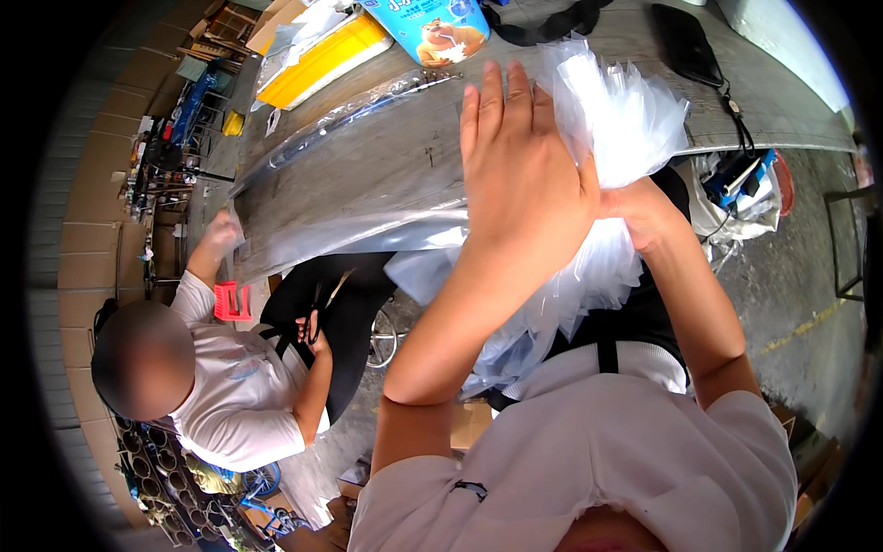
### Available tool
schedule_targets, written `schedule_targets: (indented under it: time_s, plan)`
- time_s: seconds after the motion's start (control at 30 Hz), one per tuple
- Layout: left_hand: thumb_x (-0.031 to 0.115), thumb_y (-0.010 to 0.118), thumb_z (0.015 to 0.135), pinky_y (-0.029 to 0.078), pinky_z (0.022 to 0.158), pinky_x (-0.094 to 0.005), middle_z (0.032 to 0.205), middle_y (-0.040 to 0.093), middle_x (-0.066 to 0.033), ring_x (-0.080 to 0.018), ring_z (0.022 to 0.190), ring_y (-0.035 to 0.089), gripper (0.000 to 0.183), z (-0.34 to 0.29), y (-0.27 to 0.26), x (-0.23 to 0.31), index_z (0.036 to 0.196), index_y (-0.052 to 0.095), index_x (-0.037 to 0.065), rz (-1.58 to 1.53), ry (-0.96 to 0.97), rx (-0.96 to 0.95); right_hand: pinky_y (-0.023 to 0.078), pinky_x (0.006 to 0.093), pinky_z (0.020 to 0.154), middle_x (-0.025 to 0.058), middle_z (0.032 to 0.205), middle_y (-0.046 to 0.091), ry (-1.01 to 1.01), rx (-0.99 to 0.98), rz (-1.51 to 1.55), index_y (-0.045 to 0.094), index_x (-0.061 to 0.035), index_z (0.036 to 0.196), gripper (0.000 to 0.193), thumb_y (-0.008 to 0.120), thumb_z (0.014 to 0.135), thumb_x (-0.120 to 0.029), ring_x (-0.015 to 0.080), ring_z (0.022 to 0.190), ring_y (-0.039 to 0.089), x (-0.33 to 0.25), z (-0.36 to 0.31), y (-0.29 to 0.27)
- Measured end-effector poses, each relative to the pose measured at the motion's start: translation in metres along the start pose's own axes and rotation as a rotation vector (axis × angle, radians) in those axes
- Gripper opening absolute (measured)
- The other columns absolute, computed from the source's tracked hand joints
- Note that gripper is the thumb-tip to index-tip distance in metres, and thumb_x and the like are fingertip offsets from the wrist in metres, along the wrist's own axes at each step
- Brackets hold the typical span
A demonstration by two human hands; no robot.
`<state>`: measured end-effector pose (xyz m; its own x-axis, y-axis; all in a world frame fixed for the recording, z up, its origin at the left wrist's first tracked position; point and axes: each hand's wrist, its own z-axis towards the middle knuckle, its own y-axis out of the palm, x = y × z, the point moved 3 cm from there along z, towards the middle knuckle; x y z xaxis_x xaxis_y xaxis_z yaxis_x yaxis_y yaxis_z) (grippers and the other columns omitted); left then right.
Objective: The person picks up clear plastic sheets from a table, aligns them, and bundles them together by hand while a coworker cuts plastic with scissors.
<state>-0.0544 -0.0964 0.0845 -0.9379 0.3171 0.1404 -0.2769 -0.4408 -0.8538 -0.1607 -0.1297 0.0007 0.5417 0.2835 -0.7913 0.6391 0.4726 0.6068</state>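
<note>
Two bare hands are working close to the camera on a clear plastic bundle [635, 110], which is standing up above the near edge of the tabletop [395, 175], in front of the person's body. The left hand [524, 175] is reaching across the left side of the bundle, its back facing up and its fingers extending nearly straight, slightly spread and not pinching anything. The right hand [644, 216] is gripping the bundle at its narrowed waist; its fingers are mostly hiding behind the plastic and the left hand, so their exact hold is hard to make out. Above that waist the plastic is fanning out in crumpled layers, and below it loose folds are hanging over the lap. Judging by this, the gathering is looking well along here, while no band or tie is showing around the waist. Farther left, a strip of film [368, 235] is lying ungathered along the tabletop edge, so that part is looking undone. Beyond it, a co-worker's raised hand [219, 230] is holding clear film, and the co-worker's other hand [314, 333] is holding black scissors [317, 302]. Toward the far side, a blue printed packet [437, 37] and a yellow box [322, 69] are sitting untouched.
</note>
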Motion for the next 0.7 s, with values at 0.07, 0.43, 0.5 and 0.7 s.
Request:
schedule_targets:
  time_s: [0.07,0.43,0.5,0.7]
  plan:
    - [0.021,0.048,0.086,0.032,0.101,-0.0448,0.126,0.046,-0.0314,-0.0439,0.122,0.04,0.049,-0.002,-0.005,-0.002,0.124,0.046,-0.01,-0.286,-0.179,-0.229,0.047,0.031,0.087,0.0115,0.11,0.062,0.116,0.016,-0.018,0.053,-0.0001,0.121,0.067,0.078,0.059,-0.005,0.0196,0.1,0.058,-0.009,-0.008,0.001]
    - [0.05,0.06,0.083,0.039,0.096,-0.0413,0.118,0.057,-0.0228,-0.0366,0.11,0.054,0.069,-0.18,-0.051,-0.124,0.13,0.046,0.001,-0.408,-0.767,-0.65,0.032,0.0447,0.102,0.0198,0.094,0.059,-0.054,0.04,-0.263,0.053,0.0051,0.096,0.039,0.065,0.071,-0.022,0.0329,0.11,0.053,-0.03,-0.006,-0.087]
    - [0.047,0.069,0.076,0.038,0.098,-0.0414,0.12,0.056,-0.0218,-0.0357,0.113,0.052,0.074,-0.207,-0.09,-0.164,0.131,0.045,0.002,-0.253,-0.966,-0.325,0.031,0.043,0.102,0.0117,0.077,0.055,-0.09,0.022,-0.247,0.054,0.0046,0.094,0.039,0.064,0.07,-0.025,0.0274,0.097,0.052,-0.023,0.0,-0.094]
    - [0.021,0.081,0.062,0.027,0.107,-0.0466,0.143,0.03,-0.0201,-0.0367,0.133,0.027,0.096,-0.176,-0.129,-0.232,0.141,0.029,0.009,0.713,-0.589,0.153,0.034,0.0373,0.095,0.0008,0.062,0.041,-0.176,-0.024,-0.189,0.052,0.0,0.086,0.038,0.065,0.067,-0.029,0.0182,0.078,0.045,-0.022,0.009,-0.081]
